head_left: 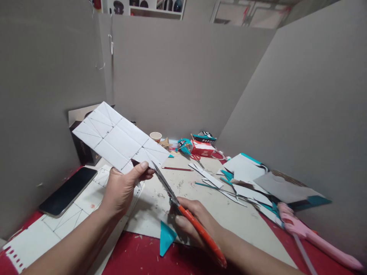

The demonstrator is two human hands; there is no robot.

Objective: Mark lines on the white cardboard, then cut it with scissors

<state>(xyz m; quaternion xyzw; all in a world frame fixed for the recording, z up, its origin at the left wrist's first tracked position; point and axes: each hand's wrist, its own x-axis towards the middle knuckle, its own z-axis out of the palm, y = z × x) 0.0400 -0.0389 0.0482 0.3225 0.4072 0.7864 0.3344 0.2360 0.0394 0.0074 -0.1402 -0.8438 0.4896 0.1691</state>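
Observation:
My left hand [122,187] pinches the near edge of a white card [120,139] marked with drawn pencil lines, holding it tilted above the table. In my right hand [195,219] is a pair of scissors [200,231] with orange handles. Their blades [164,181] point up and left, with the tips at the card's lower right edge beside my left fingers. A notch shows in the card near my left thumb. Below the scissors lies a teal triangular scrap [166,237].
A phone [69,191] rests on a drawn paper sheet [37,240] at left, before a dark box [83,147]. Cut strips [206,175] and cardboard pieces [289,187] lie right, near a pink glue gun [315,236]. A pencil [177,169], paper cup [155,136] and red box [203,148] sit farther back.

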